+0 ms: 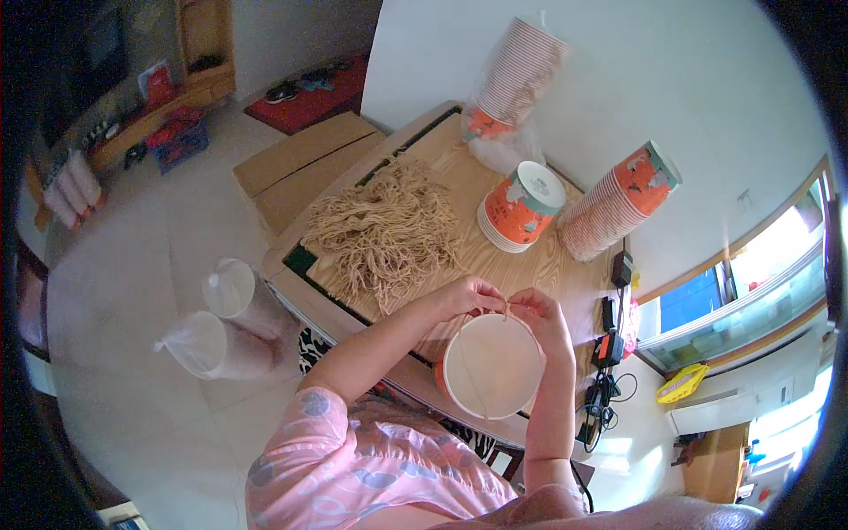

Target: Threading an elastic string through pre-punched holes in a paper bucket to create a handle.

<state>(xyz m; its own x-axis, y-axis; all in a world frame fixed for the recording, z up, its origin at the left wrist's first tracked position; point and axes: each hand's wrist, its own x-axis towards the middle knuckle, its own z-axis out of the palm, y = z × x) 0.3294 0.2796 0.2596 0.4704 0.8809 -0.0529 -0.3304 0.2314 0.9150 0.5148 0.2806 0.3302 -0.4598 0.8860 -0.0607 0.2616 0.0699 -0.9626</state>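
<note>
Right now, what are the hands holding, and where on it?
Both hands pinch a thin tan string at the far rim of the paper bucket: left hand and right hand close together on the string.

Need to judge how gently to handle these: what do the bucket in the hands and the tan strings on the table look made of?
The bucket looks like coated paperboard: thin rolled rim, matte white inside, orange printed outside like the nested stacks. The strings look like twisted paper or natural-fibre cord, tan, matte and limp in a tangled heap; which one I cannot tell. Both the left hand and the right hand pinch one at the rim.
</note>
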